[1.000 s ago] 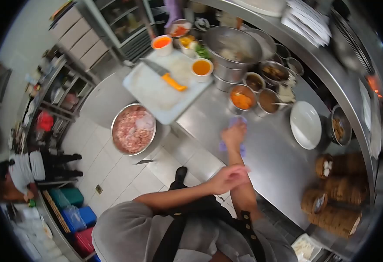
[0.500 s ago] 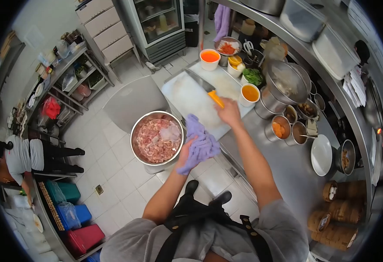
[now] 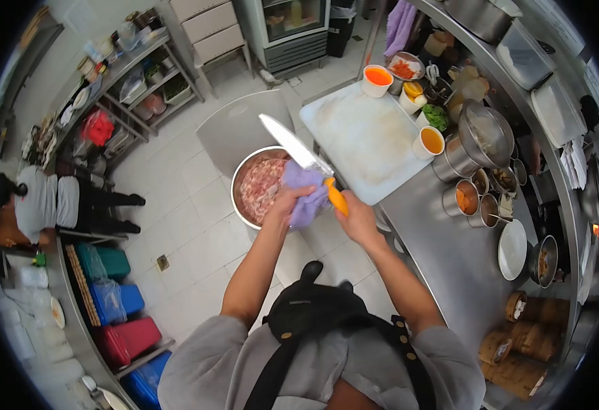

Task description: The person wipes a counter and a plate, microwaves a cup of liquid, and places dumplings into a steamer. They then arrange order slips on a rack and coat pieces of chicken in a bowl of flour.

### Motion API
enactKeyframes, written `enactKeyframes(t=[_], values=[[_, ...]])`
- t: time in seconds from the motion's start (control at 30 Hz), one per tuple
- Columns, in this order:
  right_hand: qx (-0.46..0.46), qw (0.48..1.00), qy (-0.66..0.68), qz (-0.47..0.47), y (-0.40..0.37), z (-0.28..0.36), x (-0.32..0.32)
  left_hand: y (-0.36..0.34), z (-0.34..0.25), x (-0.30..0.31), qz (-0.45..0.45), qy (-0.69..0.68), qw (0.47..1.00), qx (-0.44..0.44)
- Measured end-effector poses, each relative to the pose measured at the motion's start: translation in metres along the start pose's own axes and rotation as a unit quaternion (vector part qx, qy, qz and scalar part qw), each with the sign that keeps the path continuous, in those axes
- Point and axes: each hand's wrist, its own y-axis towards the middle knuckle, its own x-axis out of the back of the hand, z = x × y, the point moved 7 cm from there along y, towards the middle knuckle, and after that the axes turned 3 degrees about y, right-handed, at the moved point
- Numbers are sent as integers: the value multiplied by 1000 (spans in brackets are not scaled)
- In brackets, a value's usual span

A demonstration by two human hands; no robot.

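My right hand (image 3: 355, 219) grips a knife by its yellow handle (image 3: 336, 197). The broad metal blade (image 3: 293, 143) points up and to the left. Bunched in my left hand (image 3: 289, 205) is a purple cloth (image 3: 305, 200), which lies against the blade's lower end near the handle. Below the cloth and blade stands a metal pot (image 3: 237, 198) holding raw cut meat (image 3: 262, 188); the cloth hides part of its right side. To the right of the blade lies a white cutting board (image 3: 361, 137) with faint stains.
Cups of orange sauce (image 3: 378, 78) and yellow sauce (image 3: 429, 142) line the board's far and right edges. A steel counter (image 3: 443, 246) carries metal containers, a white plate (image 3: 512, 249) and bamboo steamers (image 3: 518, 352). At far left, another person (image 3: 60, 201) bends over a counter.
The knife has come up off the cutting board and over the pot, to the cloth. My right hand has moved down and closer to my left. The view has shifted.
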Motion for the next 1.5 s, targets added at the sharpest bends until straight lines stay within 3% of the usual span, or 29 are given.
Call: enactKeyframes(t=[0.13,0.2,0.33,0.4,0.53,0.6,0.73,0.83,0.93,1.0,1.07,1.13,1.2,1.27,1.3,1.33,1.43,1.5], values=[[60,997,-53,19,-41,39,-10,-28,4,-14,-7,29,996,-85],[71,996,-50,18,-63,42,-16,-49,12,-4,-101,85,984,-116],[69,996,-49,32,-101,46,-21,-65,44,14,-186,88,969,-134],[63,997,-44,28,-118,44,-28,-77,53,26,-293,70,939,-168],[31,998,-20,48,-142,38,-36,-104,75,38,-298,8,947,-121],[36,998,-10,47,-151,39,-35,-122,85,21,-129,31,988,-80],[51,996,-8,74,-180,45,-48,-146,91,33,-246,108,960,-79],[36,996,-4,83,-180,46,-59,-157,89,23,-318,73,942,-78],[57,992,-9,108,-180,44,-58,-158,99,28,-253,97,957,-100],[63,992,-4,108,-183,43,-62,-158,96,36,-286,109,946,-106],[66,992,-3,104,-180,40,-56,-146,88,50,-323,135,932,-93],[56,992,13,114,-177,37,-40,-117,60,98,-357,63,924,-117],[46,991,24,127,-179,34,-18,-100,0,145,-418,149,880,-170],[20,990,37,137,-182,19,8,-67,-68,261,-457,250,825,-219],[3,991,27,128,-177,-1,15,-81,-102,249,-478,250,809,-236],[-47,996,40,60,-169,-30,26,-92,-127,222,-451,229,821,-265],[-170,979,30,-108,-119,-95,60,-68,-149,197,-383,303,853,-181],[-183,969,-46,-161,-66,-129,69,-24,-152,197,-377,504,776,-46]])
